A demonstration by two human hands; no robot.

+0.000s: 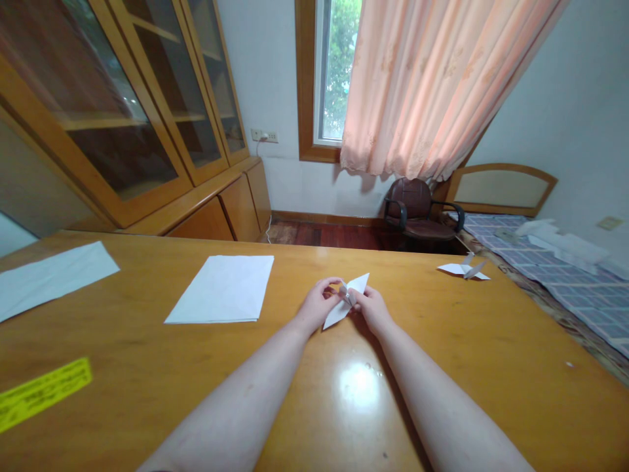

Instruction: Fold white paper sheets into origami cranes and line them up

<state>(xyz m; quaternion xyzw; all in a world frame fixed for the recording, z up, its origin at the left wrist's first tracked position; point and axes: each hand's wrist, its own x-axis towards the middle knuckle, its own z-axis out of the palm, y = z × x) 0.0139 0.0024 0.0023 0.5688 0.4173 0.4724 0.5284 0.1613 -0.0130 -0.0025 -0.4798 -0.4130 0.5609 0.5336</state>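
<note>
Between my two hands is a white folded paper crane (pixel 335 316), its two pointed wings spread toward the upper right and lower left. My left hand (pixel 319 303) curls round the crane's left side, thumb and fingers closed at its middle. From the other side my right hand (pixel 372 308) pinches the middle with its thumb on top. The fingers partly hide the crane's body. A second paper crane (pixel 464 269) stands on the wooden table (pixel 236 380) at the far right, apart from my hands.
A stack of white square paper (pixel 223 288) lies left of my hands. Another white sheet (pixel 54 278) is at the table's far left, with a yellow label (pixel 44 393) nearer me. Beyond the table are a brown armchair (pixel 417 206), a bed (pixel 555 269) and a glass-door cabinet (pixel 181 187).
</note>
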